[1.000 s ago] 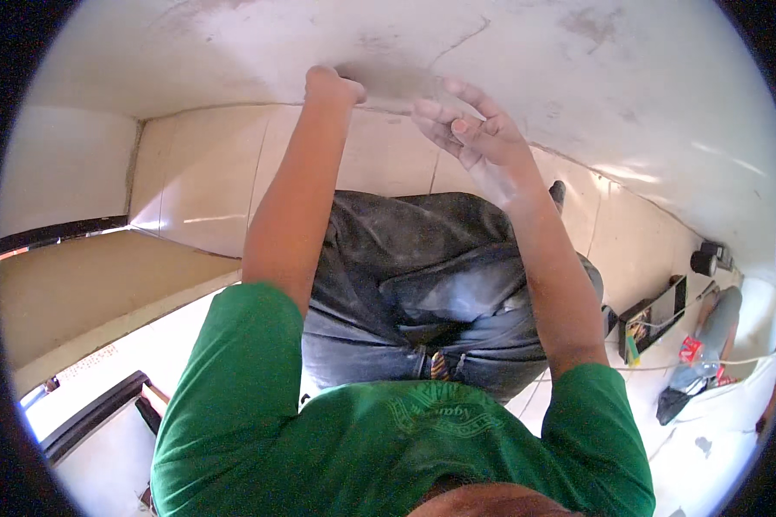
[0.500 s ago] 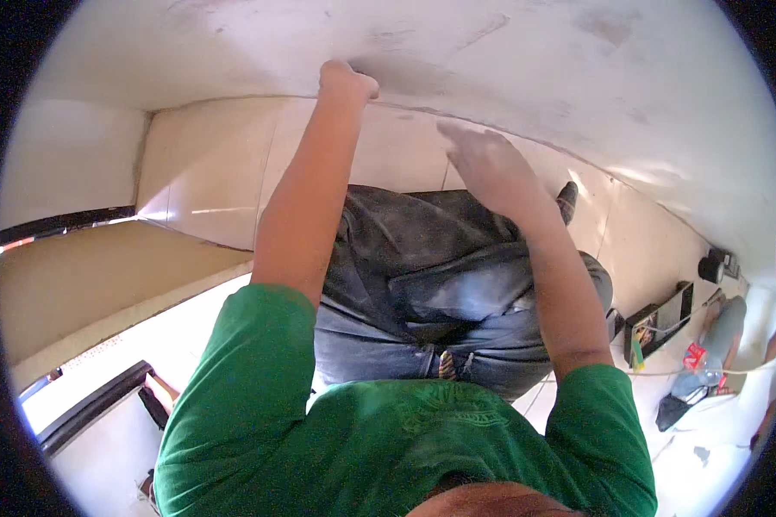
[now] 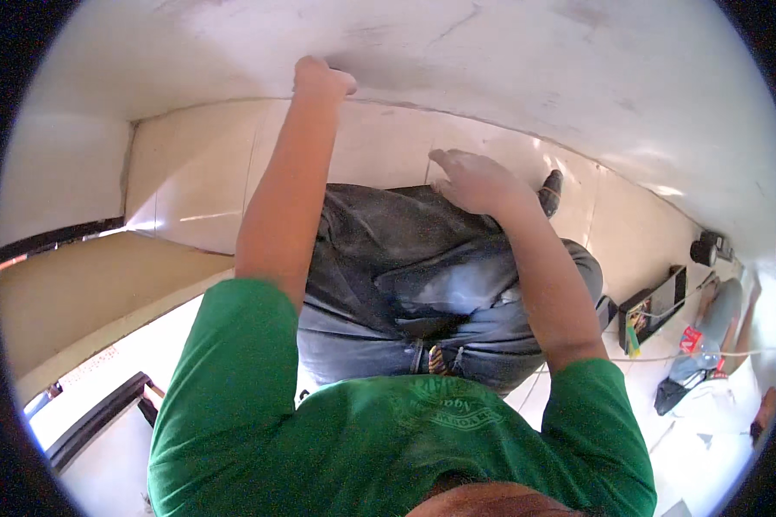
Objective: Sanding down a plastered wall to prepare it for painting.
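Observation:
My left hand [image 3: 322, 79] reaches forward to the pale, smudged wall [image 3: 491, 69], low down near where it meets the floor. Its fingers are closed, and a thin dark edge shows beside them; what they grip is mostly hidden. Over my dark, dusty trousers [image 3: 422, 276] hovers my right hand [image 3: 478, 181], coated with pale dust. Its fingers are stretched forward and apart from the wall, with nothing in them.
Beige tiles [image 3: 379, 142] run along the wall's foot. At right lie a black tray-like box [image 3: 653, 306], a bottle with a red label [image 3: 691, 341] and a pale cable [image 3: 733, 354]. Another person's leg [image 3: 722, 314] shows there. A tan ledge [image 3: 103, 280] stands at left.
My right hand has drawn back from near the wall's foot toward my lap. My left hand stays at the wall. The whole view has shifted slightly.

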### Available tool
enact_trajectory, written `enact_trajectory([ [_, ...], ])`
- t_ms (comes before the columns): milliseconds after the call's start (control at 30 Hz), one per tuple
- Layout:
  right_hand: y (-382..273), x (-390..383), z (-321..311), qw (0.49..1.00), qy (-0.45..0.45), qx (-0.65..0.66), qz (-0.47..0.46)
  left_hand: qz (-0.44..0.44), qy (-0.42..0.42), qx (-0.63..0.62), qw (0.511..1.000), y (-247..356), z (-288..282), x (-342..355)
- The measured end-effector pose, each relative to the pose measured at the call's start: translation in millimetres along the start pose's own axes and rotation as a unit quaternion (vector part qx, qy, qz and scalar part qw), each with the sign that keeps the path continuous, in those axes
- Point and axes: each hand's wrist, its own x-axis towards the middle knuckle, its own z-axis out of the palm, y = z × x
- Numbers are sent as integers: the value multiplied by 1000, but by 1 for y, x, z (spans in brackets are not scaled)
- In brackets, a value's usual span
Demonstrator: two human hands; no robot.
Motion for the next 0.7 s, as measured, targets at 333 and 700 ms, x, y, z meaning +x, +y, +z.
enact_trajectory([
  [333, -5, -3, -2, 998, 31, 26, -47, -15, -32, 53, 998, -2, 7, 16],
  [700, -3, -5, -1, 999, 7, -9, -34, -30, 30, -134, 990, -11, 9, 16],
])
